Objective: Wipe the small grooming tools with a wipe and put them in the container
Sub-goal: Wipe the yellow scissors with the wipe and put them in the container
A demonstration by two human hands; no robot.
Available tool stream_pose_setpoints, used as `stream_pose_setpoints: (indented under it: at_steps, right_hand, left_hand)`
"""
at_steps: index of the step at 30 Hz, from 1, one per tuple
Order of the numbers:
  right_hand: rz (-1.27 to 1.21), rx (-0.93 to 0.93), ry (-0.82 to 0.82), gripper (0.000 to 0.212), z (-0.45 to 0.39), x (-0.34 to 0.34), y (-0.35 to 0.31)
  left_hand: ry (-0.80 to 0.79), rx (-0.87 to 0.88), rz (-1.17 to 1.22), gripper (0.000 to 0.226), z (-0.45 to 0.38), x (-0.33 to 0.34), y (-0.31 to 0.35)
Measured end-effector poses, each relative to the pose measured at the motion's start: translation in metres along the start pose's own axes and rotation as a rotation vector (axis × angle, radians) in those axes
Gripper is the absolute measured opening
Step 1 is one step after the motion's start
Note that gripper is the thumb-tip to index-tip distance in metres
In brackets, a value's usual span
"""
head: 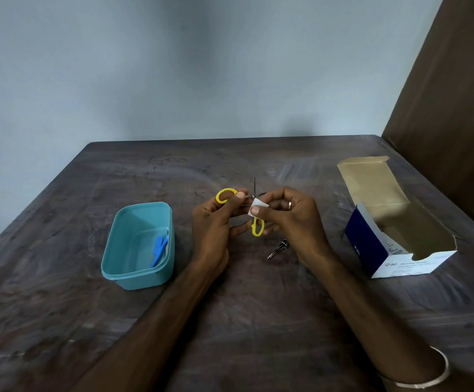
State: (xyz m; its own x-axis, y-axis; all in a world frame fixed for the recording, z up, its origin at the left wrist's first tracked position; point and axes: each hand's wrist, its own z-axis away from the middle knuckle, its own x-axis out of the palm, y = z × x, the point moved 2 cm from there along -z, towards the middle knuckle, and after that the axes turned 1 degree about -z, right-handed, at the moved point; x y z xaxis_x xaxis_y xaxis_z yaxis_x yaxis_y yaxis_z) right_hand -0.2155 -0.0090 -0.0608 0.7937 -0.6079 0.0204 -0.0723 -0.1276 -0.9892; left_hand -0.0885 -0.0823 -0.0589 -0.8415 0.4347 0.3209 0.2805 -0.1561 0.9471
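**Yellow-handled scissors held open over the table, a wipe pinched on one blade**

Scissors (254, 210) with yellow loop handles sit between both hands above the middle of the dark wooden table (258, 321), their blades spread apart. One thin blade points up and away from the person; the other runs sideways between the hands. The left hand (216, 222) grips the upper yellow loop, fingers curled through and around it with the thumb laid along the top. The lower yellow loop hangs down between the two hands, close to the right hand's lower fingers; whether they touch it cannot be told.

The right hand (286, 219) pinches a small white wipe (257, 208) between thumb and forefinger, folded over the sideways blade near the pivot. Its other fingers are loosely curled behind, and a ring shows on one of them. A pale bangle (425, 377) circles the right wrist at the bottom edge of the view.

On the table just below the right hand lies a small metal tool (279, 248), slim and pointed; its exact kind is too small to tell. To the left stands a teal plastic container (134, 275), open-topped, with a blue tool (159, 250) lying inside against its right wall. To the right, well apart from the hands, lies an open blue and white cardboard box (394, 244) of alcohol swabs, its flap folded back.
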Motion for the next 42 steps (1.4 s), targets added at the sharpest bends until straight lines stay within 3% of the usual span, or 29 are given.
stream_pose_setpoints:
  at_steps: [5, 23, 29, 42]
  right_hand:
    - [0.058, -0.072, 0.012, 0.003, 0.002, 0.004, -0.001]
    - [0.250, -0.087, 0.033, 0.023, 0.003, 0.008, 0.002]
    - [0.275, -0.107, 0.090, 0.011, 0.006, 0.007, 0.002]
    - [0.323, -0.122, 0.044, 0.025, 0.005, 0.011, 0.003]
  left_hand:
    - [0.019, 0.053, -0.009, 0.010, 0.002, 0.003, -0.001]
    - [0.062, 0.207, -0.106, 0.017, 0.007, 0.006, -0.010]
    - [0.028, 0.216, -0.109, 0.016, 0.010, 0.008, -0.009]
    - [0.061, 0.234, -0.150, 0.016, 0.011, 0.008, -0.007]
